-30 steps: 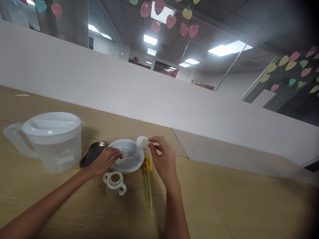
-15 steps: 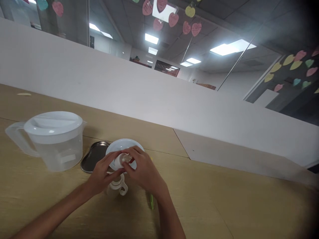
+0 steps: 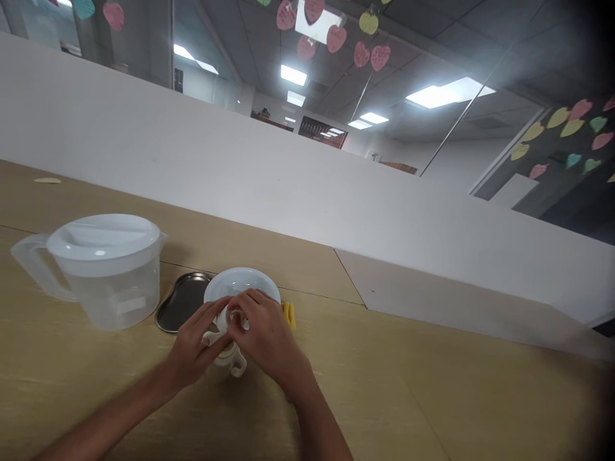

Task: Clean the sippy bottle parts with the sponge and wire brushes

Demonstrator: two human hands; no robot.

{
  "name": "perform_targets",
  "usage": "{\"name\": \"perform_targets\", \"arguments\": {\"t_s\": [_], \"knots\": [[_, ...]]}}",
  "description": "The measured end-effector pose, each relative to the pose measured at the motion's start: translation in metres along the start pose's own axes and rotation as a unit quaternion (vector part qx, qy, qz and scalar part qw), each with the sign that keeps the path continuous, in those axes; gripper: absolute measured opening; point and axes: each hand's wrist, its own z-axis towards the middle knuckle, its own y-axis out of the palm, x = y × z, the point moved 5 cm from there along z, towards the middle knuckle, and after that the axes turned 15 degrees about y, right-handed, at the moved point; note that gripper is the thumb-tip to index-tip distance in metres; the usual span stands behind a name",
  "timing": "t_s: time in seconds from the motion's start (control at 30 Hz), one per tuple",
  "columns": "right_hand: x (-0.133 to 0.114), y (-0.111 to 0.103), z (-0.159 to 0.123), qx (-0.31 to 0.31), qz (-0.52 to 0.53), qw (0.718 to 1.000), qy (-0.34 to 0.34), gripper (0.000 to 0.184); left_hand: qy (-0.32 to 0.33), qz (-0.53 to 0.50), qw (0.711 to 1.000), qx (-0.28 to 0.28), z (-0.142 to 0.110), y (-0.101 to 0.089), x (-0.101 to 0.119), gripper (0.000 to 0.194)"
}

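Observation:
In the head view my left hand (image 3: 191, 346) is closed around a white bottle collar (image 3: 222, 319), tipped on its side. My right hand (image 3: 266, 339) pinches the clear bottle teat (image 3: 236, 314) at the collar's opening; my fingers partly hide it. Just below the hands, on the table, stands a baby bottle with white handles (image 3: 238, 366), its open neck partly covered by my fingers. A white bowl (image 3: 243, 275) sits right behind the hands.
A lidded clear pitcher (image 3: 115, 288) stands at the left. Between it and the bowl lies a metal kidney-shaped tray (image 3: 180, 307). Something yellow (image 3: 289, 315) lies right of the bowl, partly hidden by my right hand. A white partition (image 3: 288, 192) borders the table's back.
Both hands have come slightly down and nearer the bottle, with the collar and teat between them. My right hand has turned inward, covering more of the teat and uncovering the yellow thing.

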Motion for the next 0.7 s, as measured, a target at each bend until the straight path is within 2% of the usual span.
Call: {"name": "perform_targets", "arguments": {"t_s": [0.17,0.3,0.37,0.43,0.5,0.53,0.57,0.6,0.67,0.7], "knots": [[0.003,0.0,0.003,0.015,0.042,0.999,0.008,0.017,-0.038,-0.02,0.999,-0.005,-0.002,0.0,-0.004,0.039],[0.01,-0.002,0.007,0.027,0.17,0.983,0.066,0.019,-0.053,-0.029,0.998,-0.002,-0.002,-0.004,-0.006,0.041],[0.017,-0.002,0.01,0.005,0.272,0.956,0.111,0.016,-0.051,-0.043,0.998,0.002,-0.003,-0.006,-0.006,0.042],[0.025,-0.004,0.013,-0.017,0.395,0.904,0.16,0.01,-0.063,-0.067,0.996,0.006,-0.006,-0.007,-0.007,0.044],[0.036,-0.011,0.015,-0.003,0.494,0.848,0.194,0.007,-0.098,-0.096,0.991,0.002,-0.009,-0.005,-0.012,0.045],[0.042,-0.016,0.016,0.012,0.517,0.832,0.2,0.009,-0.121,-0.104,0.987,0.001,-0.01,-0.004,-0.017,0.045],[0.047,-0.021,0.017,0.024,0.52,0.83,0.201,0.011,-0.143,-0.103,0.984,0.002,-0.01,-0.004,-0.022,0.044],[0.051,-0.025,0.017,0.027,0.503,0.841,0.196,0.013,-0.161,-0.09,0.983,0.002,-0.009,-0.004,-0.028,0.043],[0.058,-0.027,0.019,0.001,0.414,0.89,0.193,0.017,-0.181,-0.043,0.983,-0.014,-0.006,-0.004,-0.042,0.042],[0.062,-0.024,0.02,-0.023,0.33,0.923,0.199,0.018,-0.182,-0.017,0.983,-0.033,-0.005,-0.003,-0.049,0.042]]}}
